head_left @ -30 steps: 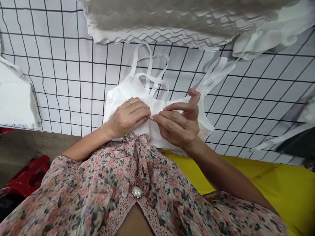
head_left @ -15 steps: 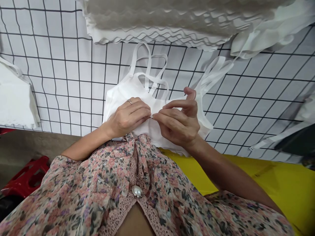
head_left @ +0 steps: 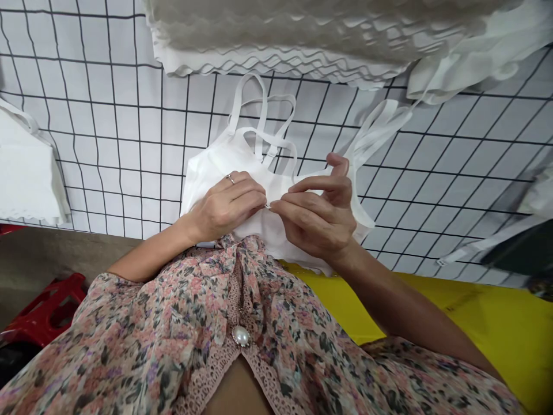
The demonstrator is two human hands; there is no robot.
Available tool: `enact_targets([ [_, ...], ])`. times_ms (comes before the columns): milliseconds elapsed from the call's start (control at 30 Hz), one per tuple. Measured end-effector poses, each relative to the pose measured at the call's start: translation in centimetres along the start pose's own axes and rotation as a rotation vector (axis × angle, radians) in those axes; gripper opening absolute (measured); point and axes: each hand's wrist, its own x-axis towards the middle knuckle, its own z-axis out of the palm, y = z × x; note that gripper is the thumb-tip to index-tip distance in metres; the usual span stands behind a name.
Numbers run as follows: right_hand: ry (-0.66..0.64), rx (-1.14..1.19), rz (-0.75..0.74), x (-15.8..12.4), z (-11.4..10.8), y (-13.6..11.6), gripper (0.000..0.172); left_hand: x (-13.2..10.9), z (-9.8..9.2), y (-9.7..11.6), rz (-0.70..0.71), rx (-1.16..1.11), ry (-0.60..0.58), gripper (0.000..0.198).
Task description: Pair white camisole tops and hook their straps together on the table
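A white bra (head_left: 207, 164) lies on the grid-patterned table, its straps looped toward the far side. Over its middle, my left hand (head_left: 231, 202), with a ring on one finger, is closed in a pinch. My right hand (head_left: 319, 219) pinches too, thumb against fingers, with one finger raised and bent. Between the two sets of fingertips, which nearly meet, shows a tiny white piece (head_left: 268, 206), too small to make out. Both hands hide the lower middle of the bra.
A stack of white garments with wavy edges (head_left: 276, 60) lies along the far side. More white pieces are at the left (head_left: 30, 167) and far right (head_left: 540, 193). A red plastic stool (head_left: 47, 311) stands below the left edge, and a yellow surface (head_left: 432, 305) shows at the right.
My right hand has shifted very slightly to the right, and the gap between the fingertips is a touch wider. The bra lies nearly as before.
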Motion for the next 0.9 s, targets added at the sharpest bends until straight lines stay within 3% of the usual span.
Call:
enact_targets([
  [233, 0.016, -0.031, -0.017, -0.6, 0.3, 0.0, 0.015, 0.1, -0.2, 0.0, 0.047, 0.181, 0.011, 0.012],
  [400, 0.028, -0.122, 0.015, -1.7, 0.5, -0.7, 0.014, 0.2, -1.0, 0.5, 0.053, 0.238, -0.11, 0.009],
  [500, 0.043, -0.184, 0.025, -2.4, 0.3, -1.0, 0.017, 0.1, -1.3, 0.7, 0.001, 0.176, -0.142, 0.017],
  [600, 0.079, -0.201, 0.024, -2.6, 0.1, -1.1, 0.019, 0.2, -1.3, 0.9, -0.08, 0.162, -0.15, 0.007],
  [767, 0.147, -0.187, 0.045, -2.3, 0.4, -1.6, 0.017, 0.7, -1.5, 1.4, -0.207, 0.269, -0.318, 0.007],
  [900, 0.154, -0.1, 0.114, -2.4, 0.8, -1.7, 0.018, 1.3, -2.2, 1.4, -0.399, 0.057, -0.275, 0.016],
])
